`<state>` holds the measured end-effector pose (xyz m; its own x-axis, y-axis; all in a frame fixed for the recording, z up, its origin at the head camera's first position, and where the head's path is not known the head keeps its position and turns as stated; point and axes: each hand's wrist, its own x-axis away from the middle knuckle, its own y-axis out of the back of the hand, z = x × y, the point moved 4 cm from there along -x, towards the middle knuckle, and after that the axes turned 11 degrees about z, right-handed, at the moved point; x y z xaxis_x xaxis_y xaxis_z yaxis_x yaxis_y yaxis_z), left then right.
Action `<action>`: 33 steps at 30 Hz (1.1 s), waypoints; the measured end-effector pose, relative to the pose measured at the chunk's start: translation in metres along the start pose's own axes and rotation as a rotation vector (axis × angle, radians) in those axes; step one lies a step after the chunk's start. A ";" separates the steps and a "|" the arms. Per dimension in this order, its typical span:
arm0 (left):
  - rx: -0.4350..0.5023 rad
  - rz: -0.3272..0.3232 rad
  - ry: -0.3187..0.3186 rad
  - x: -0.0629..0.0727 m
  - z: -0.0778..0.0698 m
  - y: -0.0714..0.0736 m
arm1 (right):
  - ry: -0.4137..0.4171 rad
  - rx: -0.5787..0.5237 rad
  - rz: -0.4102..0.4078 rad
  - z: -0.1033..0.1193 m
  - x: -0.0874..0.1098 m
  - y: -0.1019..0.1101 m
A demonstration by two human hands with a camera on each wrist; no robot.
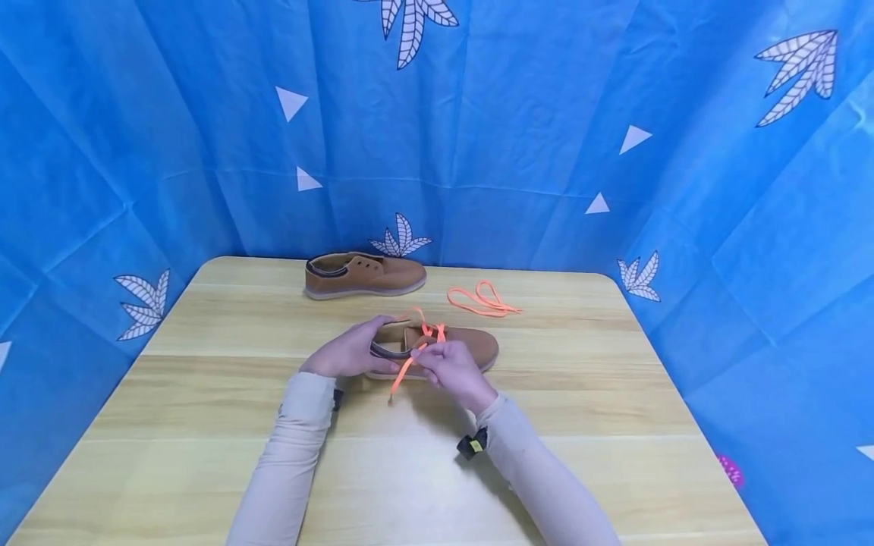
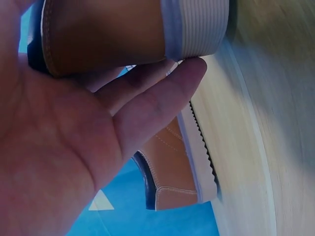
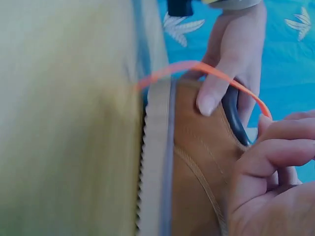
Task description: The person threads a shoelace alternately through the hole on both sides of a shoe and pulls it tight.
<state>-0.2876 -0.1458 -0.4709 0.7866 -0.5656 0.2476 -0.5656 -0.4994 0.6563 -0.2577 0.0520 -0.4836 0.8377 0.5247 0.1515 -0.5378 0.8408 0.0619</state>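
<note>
The near shoe [image 1: 481, 349] is brown with pale stitching, a black collar [image 3: 235, 118] and an off-white sole [image 3: 157, 147] edged in grey-blue, finely striped at the heel. The far shoe [image 1: 403, 274] repeats that brown, black and off-white. Bright orange colours both the threaded lace [image 1: 403, 373] and the loose lace [image 1: 501, 309]. Streaky grain marks the pale yellow wooden table [image 1: 205, 455]. The curtain [image 1: 532, 91] is blue — printed with white triangles and dark-outlined white leaves — and the sleeves [image 1: 280, 470] are plain pale grey.

Near shoe [image 1: 478, 346]: matt, leather-like upper [image 2: 103, 29], ribbed sole [image 2: 204, 29]. Lace [image 1: 403, 370]: cloth. Tabletop [image 1: 580, 402]: smooth, wood-grained. Curtain [image 1: 526, 129]: creased cloth.
</note>
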 end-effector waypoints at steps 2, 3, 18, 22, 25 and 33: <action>0.008 -0.007 -0.006 0.002 0.000 0.000 | -0.011 -0.058 0.019 -0.002 0.000 -0.002; 0.019 -0.010 -0.008 0.003 0.000 0.000 | -0.014 -0.048 0.035 -0.003 0.000 -0.003; 0.017 -0.029 0.028 0.001 0.007 -0.003 | 0.003 0.691 0.023 0.072 -0.060 0.050; 0.030 -0.002 0.043 0.000 0.006 -0.007 | -0.081 0.820 0.208 0.071 -0.081 0.052; 0.012 -0.005 0.054 0.001 0.003 -0.007 | -0.075 0.819 0.261 0.071 -0.088 0.050; -0.032 -0.018 0.077 0.002 0.000 -0.002 | -0.100 0.678 0.259 0.072 -0.108 0.044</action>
<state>-0.2846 -0.1460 -0.4718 0.8137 -0.5044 0.2888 -0.5442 -0.4866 0.6834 -0.3788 0.0231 -0.4266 0.6807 0.6533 0.3314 -0.6850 0.4074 0.6040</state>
